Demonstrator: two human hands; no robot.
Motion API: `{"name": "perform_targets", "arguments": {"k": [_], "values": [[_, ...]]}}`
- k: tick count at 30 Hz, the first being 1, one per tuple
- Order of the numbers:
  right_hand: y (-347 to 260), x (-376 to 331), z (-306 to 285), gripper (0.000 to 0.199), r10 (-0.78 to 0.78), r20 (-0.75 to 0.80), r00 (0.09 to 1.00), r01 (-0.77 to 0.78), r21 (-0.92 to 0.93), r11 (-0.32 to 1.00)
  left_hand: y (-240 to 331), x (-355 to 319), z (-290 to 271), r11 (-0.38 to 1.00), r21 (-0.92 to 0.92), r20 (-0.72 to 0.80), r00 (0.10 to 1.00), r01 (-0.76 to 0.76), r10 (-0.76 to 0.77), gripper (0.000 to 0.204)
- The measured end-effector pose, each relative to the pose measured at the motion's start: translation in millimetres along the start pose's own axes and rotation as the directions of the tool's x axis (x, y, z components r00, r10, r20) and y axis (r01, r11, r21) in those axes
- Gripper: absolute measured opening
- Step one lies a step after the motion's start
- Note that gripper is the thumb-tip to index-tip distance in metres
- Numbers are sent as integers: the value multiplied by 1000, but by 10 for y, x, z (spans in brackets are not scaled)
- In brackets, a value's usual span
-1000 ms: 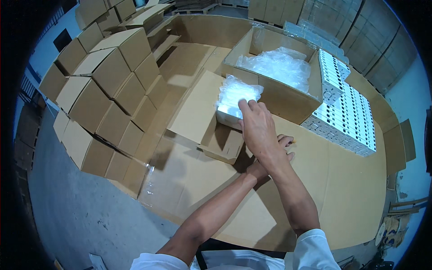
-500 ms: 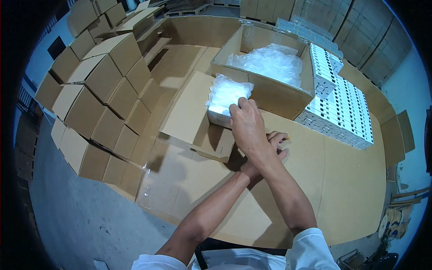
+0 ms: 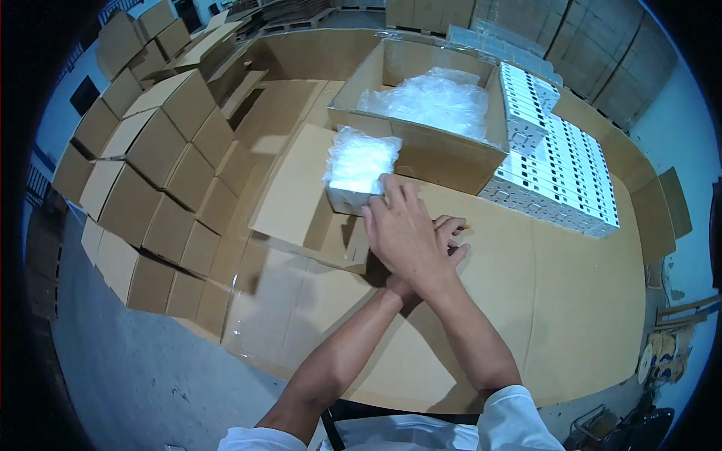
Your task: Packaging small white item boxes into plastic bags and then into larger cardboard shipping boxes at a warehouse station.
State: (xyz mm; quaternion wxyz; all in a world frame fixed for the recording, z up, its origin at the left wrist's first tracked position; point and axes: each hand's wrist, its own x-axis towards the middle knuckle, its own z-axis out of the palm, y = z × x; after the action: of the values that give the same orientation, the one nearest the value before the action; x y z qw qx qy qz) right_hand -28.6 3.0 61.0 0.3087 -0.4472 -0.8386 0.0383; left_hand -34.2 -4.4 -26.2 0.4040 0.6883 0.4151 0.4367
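Note:
My right hand (image 3: pixel 406 233) reaches across the left wrist, its fingers curled over the right edge of a white block (image 3: pixel 350 200). A wad of bubble wrap (image 3: pixel 362 159) sits on top of that block. The block stands in a small open cardboard box (image 3: pixel 344 257), whose flap (image 3: pixel 295 188) folds out to the left. Under the right forearm, my left hand (image 3: pixel 450 239) is half hidden, fingers curled. A tiny yellow bit shows at its fingertips; what it belongs to cannot be made out.
Behind stands a large carton (image 3: pixel 444 158) filled with bubble wrap (image 3: pixel 432 105). White parts with dark square openings (image 3: pixel 560 177) are stacked at the right. Several small cardboard boxes (image 3: pixel 169 180) are piled at the left. Cardboard (image 3: pixel 481 338) covers the work surface, with raised edges around it.
The view has shifted slightly, so most things sit further left. My right fingers have moved from a pinch at the wrap's corner to a wider hold on the block's right edge.

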Motion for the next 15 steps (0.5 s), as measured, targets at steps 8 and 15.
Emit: {"name": "perform_targets", "arguments": {"k": [8,15], "values": [[310,33,-629,30,-51,104,993,14,332,943,-69,238,141,997,77,69,997,-23,18,50],[1754,476,-1822,29,21,-291,956,62,274,960,503,680,310,967,254,83,995,31,-54,41]]}}
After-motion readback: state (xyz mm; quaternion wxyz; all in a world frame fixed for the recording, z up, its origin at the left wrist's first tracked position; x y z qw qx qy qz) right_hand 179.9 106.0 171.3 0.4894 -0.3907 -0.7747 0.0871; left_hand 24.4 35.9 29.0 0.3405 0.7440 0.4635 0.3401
